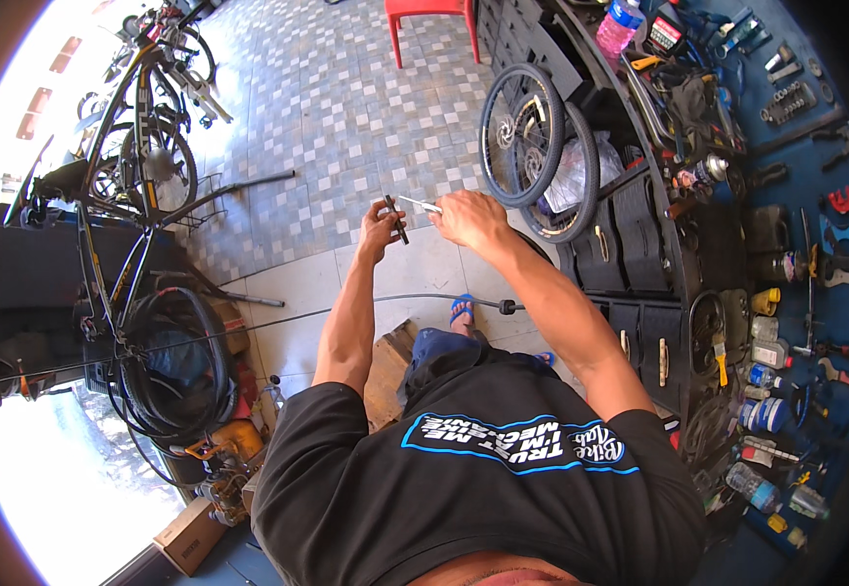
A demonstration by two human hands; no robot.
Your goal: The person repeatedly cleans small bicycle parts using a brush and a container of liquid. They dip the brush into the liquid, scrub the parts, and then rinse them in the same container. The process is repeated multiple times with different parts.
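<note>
Left hand [378, 229]: grip is pinched on dark rod [402, 232], over floor [332, 146]. Right hand [471, 217]: fingers mostly hidden, grip closed round pale tool [421, 204], tip near rod; contact's hard to make out.

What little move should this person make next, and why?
Perhaps guide the slim pale tool onto the small dark part: the left hand holds that part, and the right hand points the tool's tip toward it, though whether they touch is unclear.
</note>
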